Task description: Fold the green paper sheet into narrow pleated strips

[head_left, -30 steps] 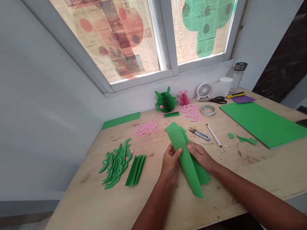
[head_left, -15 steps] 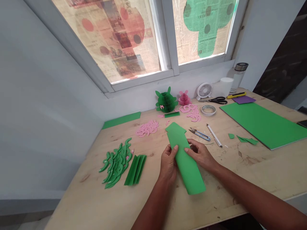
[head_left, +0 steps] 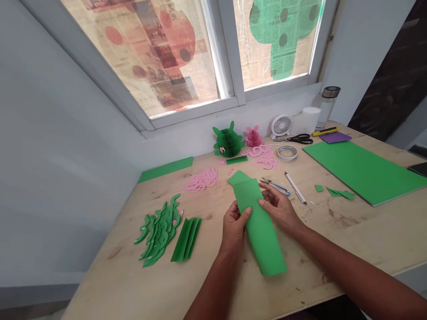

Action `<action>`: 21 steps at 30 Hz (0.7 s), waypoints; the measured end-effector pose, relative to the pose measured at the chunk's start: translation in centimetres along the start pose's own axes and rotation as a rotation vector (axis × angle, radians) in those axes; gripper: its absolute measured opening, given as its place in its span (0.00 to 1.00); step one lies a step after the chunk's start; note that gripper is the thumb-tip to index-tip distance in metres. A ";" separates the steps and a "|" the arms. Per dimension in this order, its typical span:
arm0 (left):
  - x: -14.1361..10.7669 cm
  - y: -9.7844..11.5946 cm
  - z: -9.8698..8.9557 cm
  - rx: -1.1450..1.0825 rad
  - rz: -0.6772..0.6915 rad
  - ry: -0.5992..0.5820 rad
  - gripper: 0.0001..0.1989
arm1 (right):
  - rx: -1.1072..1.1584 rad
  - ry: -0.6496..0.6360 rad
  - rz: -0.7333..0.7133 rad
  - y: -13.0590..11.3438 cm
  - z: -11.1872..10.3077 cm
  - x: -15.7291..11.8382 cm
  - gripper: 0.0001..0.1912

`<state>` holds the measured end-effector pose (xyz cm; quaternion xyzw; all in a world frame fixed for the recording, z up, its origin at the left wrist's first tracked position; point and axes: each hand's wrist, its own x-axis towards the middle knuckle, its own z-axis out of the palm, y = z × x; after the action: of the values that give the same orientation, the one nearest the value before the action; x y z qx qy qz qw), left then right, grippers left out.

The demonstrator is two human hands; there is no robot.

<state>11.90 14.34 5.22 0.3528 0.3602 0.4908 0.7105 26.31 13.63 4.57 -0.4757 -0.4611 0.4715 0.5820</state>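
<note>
Here my left hand [head_left: 234, 231] and right hand [head_left: 279, 209] gripped a folded green paper strip [head_left: 262, 240] between closed fingers, holding it at lower centre of the frame, over the wooden desk [head_left: 333, 249], near blue-handled thread snips [head_left: 275, 186].

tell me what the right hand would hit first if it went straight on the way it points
The green sheet. The right hand points up and to the left, and its fingertips sit at that sheet's edge, so it seems to meet the sheet almost at once, though depth is hard to judge.
</note>
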 end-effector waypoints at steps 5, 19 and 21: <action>-0.1 -0.3 -0.1 0.060 -0.015 -0.065 0.22 | 0.104 0.003 0.001 -1.0 -0.2 0.2 0.17; -1.2 -0.4 0.4 0.180 -0.159 -0.130 0.21 | 0.091 0.047 -0.022 -2.3 -0.3 -0.1 0.16; -1.2 -0.4 0.2 0.187 -0.169 -0.154 0.19 | 0.071 0.069 -0.014 -2.4 -0.5 0.0 0.16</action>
<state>11.97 13.08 5.20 0.4225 0.3771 0.3650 0.7390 27.04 13.31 6.85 -0.4673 -0.4270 0.4668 0.6176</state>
